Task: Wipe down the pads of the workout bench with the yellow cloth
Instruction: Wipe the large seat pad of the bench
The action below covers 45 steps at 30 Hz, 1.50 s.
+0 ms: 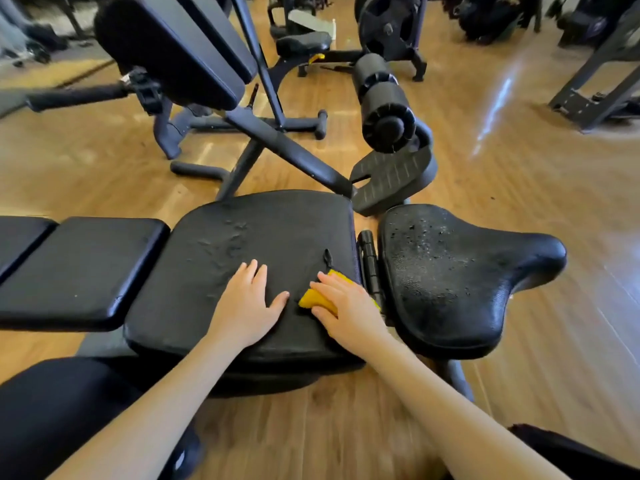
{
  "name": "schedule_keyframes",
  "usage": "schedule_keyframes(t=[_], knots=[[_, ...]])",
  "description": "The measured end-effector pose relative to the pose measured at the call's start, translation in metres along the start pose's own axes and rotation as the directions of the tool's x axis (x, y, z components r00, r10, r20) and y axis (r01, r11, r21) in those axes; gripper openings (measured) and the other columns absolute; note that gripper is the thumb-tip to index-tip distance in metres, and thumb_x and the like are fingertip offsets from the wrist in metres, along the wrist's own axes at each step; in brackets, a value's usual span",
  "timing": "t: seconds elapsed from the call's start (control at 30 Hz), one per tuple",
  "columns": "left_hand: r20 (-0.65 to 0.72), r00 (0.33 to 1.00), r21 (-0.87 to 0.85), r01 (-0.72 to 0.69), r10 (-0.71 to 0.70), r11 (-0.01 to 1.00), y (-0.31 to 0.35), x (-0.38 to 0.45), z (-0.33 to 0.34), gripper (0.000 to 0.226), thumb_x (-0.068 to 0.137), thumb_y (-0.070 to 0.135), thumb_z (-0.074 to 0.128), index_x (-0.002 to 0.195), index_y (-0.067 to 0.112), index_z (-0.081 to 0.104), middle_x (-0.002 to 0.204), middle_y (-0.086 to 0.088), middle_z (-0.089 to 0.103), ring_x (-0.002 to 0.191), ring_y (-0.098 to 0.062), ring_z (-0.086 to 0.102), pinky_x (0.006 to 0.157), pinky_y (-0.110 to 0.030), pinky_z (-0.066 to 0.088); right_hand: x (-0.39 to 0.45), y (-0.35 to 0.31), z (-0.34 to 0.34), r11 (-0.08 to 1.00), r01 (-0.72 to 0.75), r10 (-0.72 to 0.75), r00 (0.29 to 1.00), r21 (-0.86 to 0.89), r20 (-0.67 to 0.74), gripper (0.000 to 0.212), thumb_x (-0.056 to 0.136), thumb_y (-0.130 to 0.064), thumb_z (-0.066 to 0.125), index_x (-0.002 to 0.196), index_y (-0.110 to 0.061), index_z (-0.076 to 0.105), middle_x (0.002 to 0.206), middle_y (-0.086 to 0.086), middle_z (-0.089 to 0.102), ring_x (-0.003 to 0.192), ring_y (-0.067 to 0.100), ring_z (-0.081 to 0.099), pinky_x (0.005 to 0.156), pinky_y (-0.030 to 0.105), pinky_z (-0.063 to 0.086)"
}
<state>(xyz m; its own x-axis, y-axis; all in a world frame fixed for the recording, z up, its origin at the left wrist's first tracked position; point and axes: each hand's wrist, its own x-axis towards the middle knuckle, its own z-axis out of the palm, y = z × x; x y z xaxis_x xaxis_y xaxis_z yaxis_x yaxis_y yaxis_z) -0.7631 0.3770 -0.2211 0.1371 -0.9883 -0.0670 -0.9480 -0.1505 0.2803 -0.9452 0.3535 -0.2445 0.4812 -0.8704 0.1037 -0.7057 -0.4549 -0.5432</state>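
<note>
R hand pressing yellow cloth flat, fingers straight, frame center on middle pad; L hand bracing, splayed. Seat pad at right looking wet, prob unwiped.

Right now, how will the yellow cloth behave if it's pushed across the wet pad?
The small yellow cloth is bunched into folds under the right hand, so it is probably floppy and light. Droplets bead on the black middle pad, so it may glide easily. It will likely crumple unless pressed flat.
</note>
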Motion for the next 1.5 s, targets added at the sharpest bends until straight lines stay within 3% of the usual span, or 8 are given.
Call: schedule_keyframes(t=[0.17,0.3,0.43,0.7,0.9,1.07,1.27,1.5], knots=[[-0.018,1.000,-0.001,-0.012,0.012,1.000,-0.001,0.001,0.000,0.067,0.094,0.047,0.040,0.148,0.010,0.021,0.157,-0.005,0.014,0.145,-0.020,0.006,0.116,-0.034,0.014,-0.045,-0.007,0.000,0.996,0.079,-0.078,0.997,0.050,-0.023,0.065,0.079,-0.055,0.024,0.134,-0.030,0.045,0.147,-0.011,0.037,0.139,0.005,0.025,0.109,0.014,0.003],[-0.028,0.999,0.011,-0.044,0.044,0.999,-0.001,0.000,0.002,0.064,0.095,0.045,0.040,0.147,0.012,0.024,0.156,-0.007,0.016,0.145,-0.024,0.007,0.116,-0.036,0.014,-0.023,0.005,0.001,0.990,-0.004,0.010,0.999,0.140,-0.043,0.040,0.092,-0.035,0.047,0.131,-0.026,0.050,0.146,-0.007,0.039,0.139,0.010,0.028,0.115,0.022,0.012],[-0.030,0.995,0.025,-0.094,0.094,0.995,-0.002,0.000,0.003,0.059,0.095,0.043,0.042,0.147,0.017,0.027,0.155,-0.008,0.019,0.144,-0.026,0.010,0.116,-0.038,0.014,0.009,0.007,0.005,0.983,-0.135,0.143,0.988,0.122,-0.058,0.041,0.093,-0.028,0.049,0.133,-0.023,0.048,0.148,-0.003,0.036,0.140,0.015,0.026,0.118,0.038,0.016],[-0.025,0.994,0.026,-0.109,0.109,0.994,-0.005,0.002,0.003,0.057,0.095,0.043,0.040,0.146,0.021,0.029,0.155,-0.005,0.020,0.144,-0.025,0.011,0.115,-0.038,0.014,-0.058,-0.008,-0.001,0.993,0.097,-0.100,0.995,0.073,0.032,0.047,0.089,-0.035,0.047,0.136,-0.029,0.043,0.149,-0.012,0.033,0.139,0.003,0.021,0.115,0.022,0.006],[-0.037,0.993,0.014,-0.114,0.115,0.993,-0.007,0.001,0.005,0.057,0.095,0.042,0.042,0.145,0.018,0.031,0.154,-0.008,0.023,0.143,-0.027,0.014,0.115,-0.040,0.015,-0.008,0.000,-0.005,0.987,-0.098,0.096,0.995,0.127,0.025,0.043,0.092,-0.029,0.051,0.135,-0.025,0.045,0.150,-0.006,0.033,0.141,0.012,0.022,0.117,0.036,0.014],[-0.021,0.993,0.037,-0.116,0.117,0.993,-0.007,0.002,0.005,0.057,0.095,0.042,0.040,0.146,0.017,0.030,0.154,-0.008,0.023,0.143,-0.027,0.014,0.116,-0.040,0.017,-0.037,-0.018,0.004,0.998,-0.065,0.066,0.995,0.016,-0.072,0.050,0.088,-0.043,0.052,0.135,-0.028,0.044,0.150,-0.008,0.033,0.141,0.010,0.022,0.113,0.023,0.008],[-0.018,0.991,0.054,-0.130,0.131,0.990,-0.008,0.004,0.008,0.056,0.095,0.040,0.040,0.145,0.015,0.031,0.153,-0.011,0.025,0.143,-0.030,0.016,0.115,-0.042,0.019,-0.081,-0.009,0.013,0.984,0.047,-0.022,0.989,0.170,-0.143,0.043,0.085,-0.029,0.040,0.124,-0.023,0.057,0.138,-0.009,0.049,0.131,0.001,0.033,0.112,0.015,0.010],[-0.017,0.989,0.065,-0.146,0.148,0.987,-0.009,0.000,0.006,0.056,0.096,0.041,0.039,0.145,0.015,0.031,0.153,-0.010,0.025,0.143,-0.029,0.017,0.115,-0.040,0.018,-0.036,-0.004,0.000,0.910,-0.214,0.276,0.952,0.355,-0.135,0.039,0.092,-0.020,0.052,0.131,-0.023,0.050,0.148,-0.007,0.036,0.140,0.005,0.021,0.110,0.018,0.015]])
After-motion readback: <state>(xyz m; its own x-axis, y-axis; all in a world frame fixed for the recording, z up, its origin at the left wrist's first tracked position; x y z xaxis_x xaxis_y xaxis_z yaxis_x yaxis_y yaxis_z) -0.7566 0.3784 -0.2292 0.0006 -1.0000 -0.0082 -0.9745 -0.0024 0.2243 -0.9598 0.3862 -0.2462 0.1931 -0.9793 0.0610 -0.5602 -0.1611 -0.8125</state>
